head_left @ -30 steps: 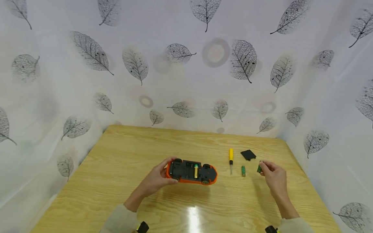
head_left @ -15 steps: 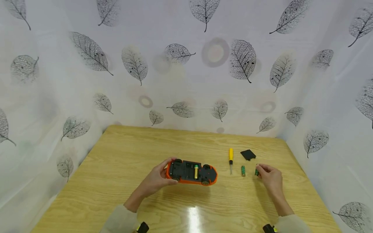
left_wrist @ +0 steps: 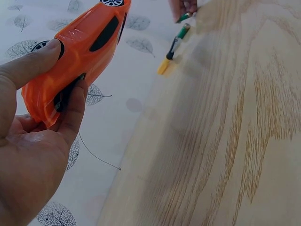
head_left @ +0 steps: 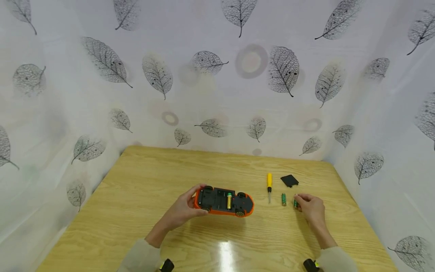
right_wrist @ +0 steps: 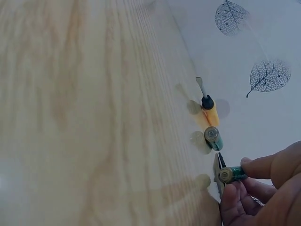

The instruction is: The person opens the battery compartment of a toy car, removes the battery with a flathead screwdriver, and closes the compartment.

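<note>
My left hand (head_left: pixel 181 208) grips the rear of an orange toy car (head_left: pixel 215 212), its black underside facing up in the head view. One gold-and-green battery (head_left: pixel 229 200) sits in the car's uncovered compartment. In the left wrist view the orange body (left_wrist: pixel 80 56) is held between thumb and fingers. Over at the right, my right hand (head_left: pixel 313 210) pinches a green battery (right_wrist: pixel 233 174) between thumb and fingers, close over the table. Another green battery (head_left: pixel 283 199) lies just left of that hand.
A yellow-handled screwdriver (head_left: pixel 269 183) and a black battery cover (head_left: pixel 289 180) lie beyond the loose battery. Wood-grained table (head_left: pixel 163 162) spreads around, with leaf-printed curtain (head_left: pixel 210 102) behind and at the sides. From the car hangs a thin wire (left_wrist: pixel 96 154).
My right hand has shifted left and slightly nearer me with its battery, toward the loose one. The left hand and the car stay almost where they were.
</note>
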`<act>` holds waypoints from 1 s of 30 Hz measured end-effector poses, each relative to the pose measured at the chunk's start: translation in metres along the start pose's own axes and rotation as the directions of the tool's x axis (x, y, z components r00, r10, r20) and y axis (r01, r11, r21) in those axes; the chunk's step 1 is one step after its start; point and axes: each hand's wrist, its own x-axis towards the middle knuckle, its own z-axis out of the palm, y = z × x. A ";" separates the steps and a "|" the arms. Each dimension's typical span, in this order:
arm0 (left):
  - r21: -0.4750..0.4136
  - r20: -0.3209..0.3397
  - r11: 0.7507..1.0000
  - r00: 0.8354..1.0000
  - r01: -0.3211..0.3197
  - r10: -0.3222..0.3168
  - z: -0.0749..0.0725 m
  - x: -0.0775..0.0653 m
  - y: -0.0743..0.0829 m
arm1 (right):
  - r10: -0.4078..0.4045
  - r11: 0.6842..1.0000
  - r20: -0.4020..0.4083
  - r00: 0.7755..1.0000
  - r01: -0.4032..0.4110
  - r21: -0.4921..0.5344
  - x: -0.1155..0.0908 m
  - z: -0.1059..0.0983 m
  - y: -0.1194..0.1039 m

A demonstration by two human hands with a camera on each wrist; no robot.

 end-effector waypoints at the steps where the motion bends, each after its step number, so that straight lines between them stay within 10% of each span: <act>1: 0.002 0.001 1.000 1.000 -0.001 0.001 0.000 0.000 0.000 | 0.000 1.000 -0.001 1.000 0.000 -0.005 0.000 0.000 0.000; 30: 0.001 -0.002 1.000 1.000 0.005 -0.005 0.005 0.002 0.000 | -0.125 0.982 -0.035 0.991 0.119 -0.145 0.001 0.006 0.001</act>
